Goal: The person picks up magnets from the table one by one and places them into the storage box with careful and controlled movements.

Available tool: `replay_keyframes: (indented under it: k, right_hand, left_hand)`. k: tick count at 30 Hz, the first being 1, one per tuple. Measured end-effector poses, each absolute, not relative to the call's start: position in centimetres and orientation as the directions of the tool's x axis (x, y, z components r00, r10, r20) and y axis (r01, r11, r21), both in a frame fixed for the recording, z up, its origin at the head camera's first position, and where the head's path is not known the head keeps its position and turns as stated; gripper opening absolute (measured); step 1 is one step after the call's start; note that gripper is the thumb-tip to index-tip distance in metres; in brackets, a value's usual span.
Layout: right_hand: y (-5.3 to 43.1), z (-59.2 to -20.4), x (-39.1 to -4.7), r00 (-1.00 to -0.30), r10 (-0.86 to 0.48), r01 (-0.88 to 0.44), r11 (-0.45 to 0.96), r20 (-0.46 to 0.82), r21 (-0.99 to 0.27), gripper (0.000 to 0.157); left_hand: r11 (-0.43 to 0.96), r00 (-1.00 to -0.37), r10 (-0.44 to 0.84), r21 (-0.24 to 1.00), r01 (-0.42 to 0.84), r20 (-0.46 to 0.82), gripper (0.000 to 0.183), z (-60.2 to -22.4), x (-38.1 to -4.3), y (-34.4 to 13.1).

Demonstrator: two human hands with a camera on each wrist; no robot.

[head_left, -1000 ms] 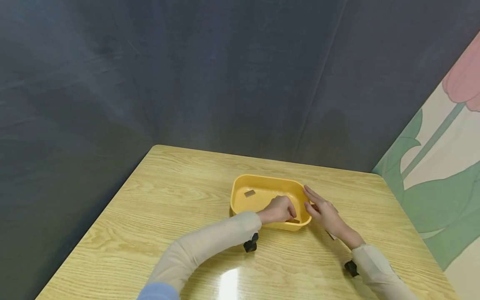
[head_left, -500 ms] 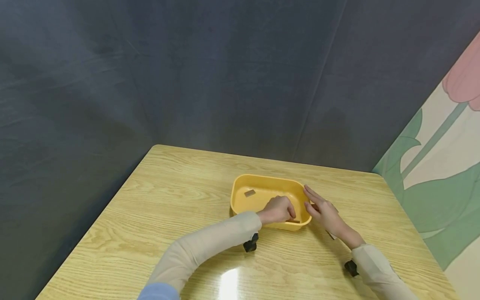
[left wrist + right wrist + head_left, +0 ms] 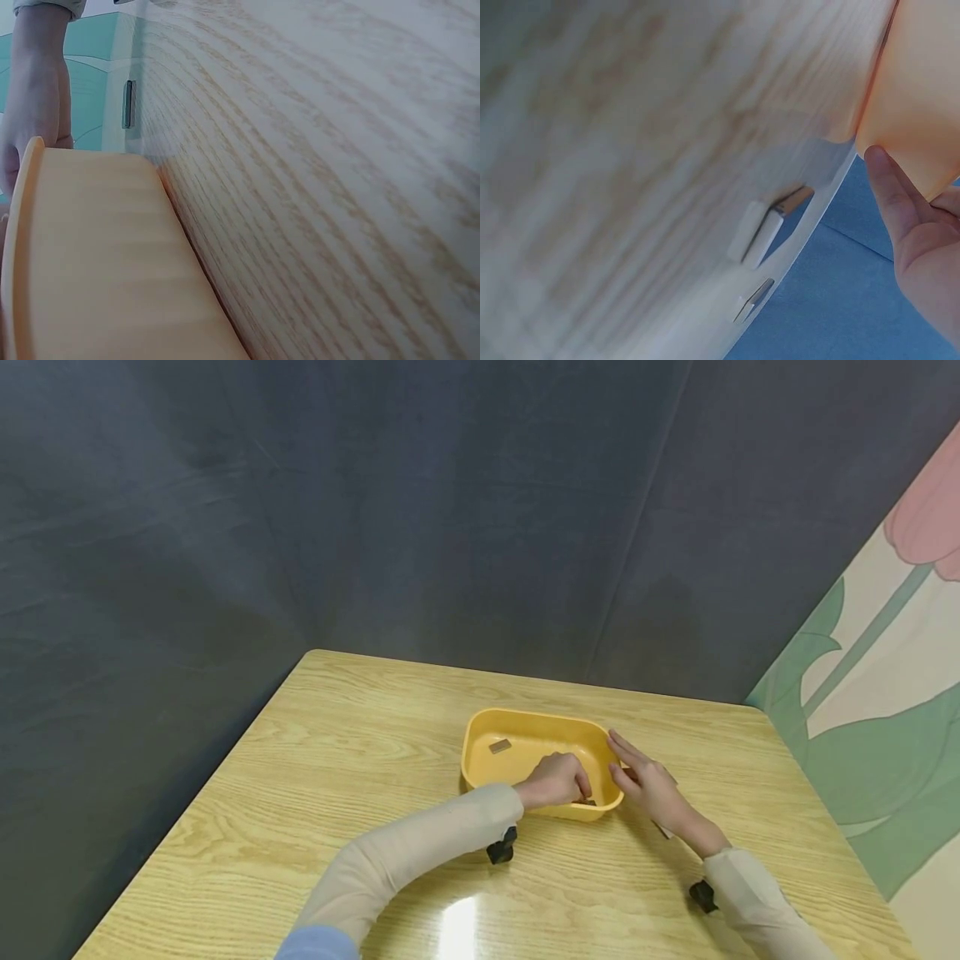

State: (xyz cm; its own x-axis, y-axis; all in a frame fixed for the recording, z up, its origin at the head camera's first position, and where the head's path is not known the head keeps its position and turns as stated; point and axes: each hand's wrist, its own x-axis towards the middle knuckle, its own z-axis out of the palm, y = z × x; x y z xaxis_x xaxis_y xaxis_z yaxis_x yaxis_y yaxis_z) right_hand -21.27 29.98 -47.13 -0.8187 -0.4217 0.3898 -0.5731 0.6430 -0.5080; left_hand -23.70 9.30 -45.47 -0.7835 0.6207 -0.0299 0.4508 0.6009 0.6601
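A yellow rectangular tub (image 3: 536, 720) stands on the wooden table. My left hand (image 3: 558, 777) reaches down inside its near right part, fingers curled and pinching a small brown block (image 3: 591, 802) by the near wall; the fingertips are mostly hidden behind the hand. A second small brown block (image 3: 499, 747) lies on the tub floor toward the left. At the tub's right end my right hand (image 3: 654, 791) rests with fairly straight fingers against the rim. In the right wrist view, a finger (image 3: 889, 187) touches the outside of the tub wall (image 3: 922, 82).
Two flat rectangular blocks lie on the table beside the right hand: a nearer one (image 3: 765, 238) and a farther one (image 3: 751, 302) in the right wrist view. A dark curtain (image 3: 450, 527) hangs behind the table (image 3: 360, 710). A flower-painted wall (image 3: 892, 735) is at right.
The brown block at my left fingertips has shifted slightly, and less of it shows now. The right hand and the tub have stayed in place.
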Motion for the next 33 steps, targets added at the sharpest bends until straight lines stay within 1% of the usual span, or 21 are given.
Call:
replay_keyframes:
  k: [7,15,19,26,33]
  right_hand:
    - [29.9,-47.0,-21.4,-0.81,-0.425,-0.584,0.647,0.405,-0.49,0.046]
    - [29.9,-47.1,-21.2,-0.825,-0.418,-0.564,0.644,0.38,-0.517,0.047]
    - [29.9,-47.2,-21.2,-0.828,-0.416,-0.56,0.641,0.376,-0.524,0.047]
    - [30.0,-47.2,-21.2,-0.826,-0.415,-0.564,0.639,0.382,-0.523,0.047]
    - [30.0,-47.3,-21.2,-0.821,-0.416,-0.57,0.643,0.391,-0.511,0.046]
  left_hand:
    - [0.6,-0.795,0.605,0.681,0.419,-0.044,0.016,-45.4,-23.7,9.3]
    - [0.587,-0.787,0.617,0.674,0.449,-0.014,0.018,-45.5,-24.0,9.1]
    - [0.581,-0.784,0.62,0.683,0.441,-0.021,0.019,-45.4,-24.2,8.9]
    - [0.592,-0.791,0.61,0.691,0.415,-0.048,0.013,-45.0,-24.1,8.7]
    - [0.558,-0.772,0.635,0.706,0.436,-0.025,0.012,-44.8,-24.0,8.3]
